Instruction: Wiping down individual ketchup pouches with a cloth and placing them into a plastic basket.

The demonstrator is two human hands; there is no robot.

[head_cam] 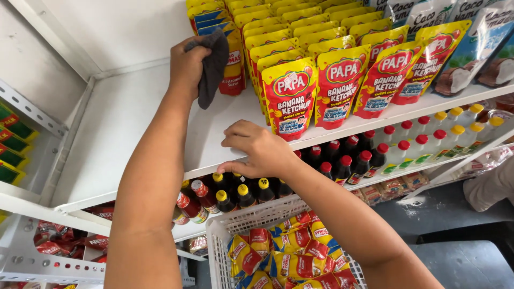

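The left hand (187, 64) reaches up to the white shelf (134, 123), its fingers (184, 47) clamped on a dark grey cloth (213, 67) that hangs down from the grip and rests against the bare shelf board. At three o'clock from the cloth, just beside it, stand rows of red-and-yellow sauce pouches (292, 93) upright on the same shelf, with blue-and-white pouches (471, 48) further along at the two o'clock corner. The right hand (257, 150) rests on the shelf's front edge at about five o'clock from the cloth, fingers curled together over the lip, holding nothing. Below that edge, dark bottles (235, 195) with yellow and red caps fill the next shelf. At six o'clock a white plastic basket (225, 235) holds more red-and-yellow sachets (289, 262).
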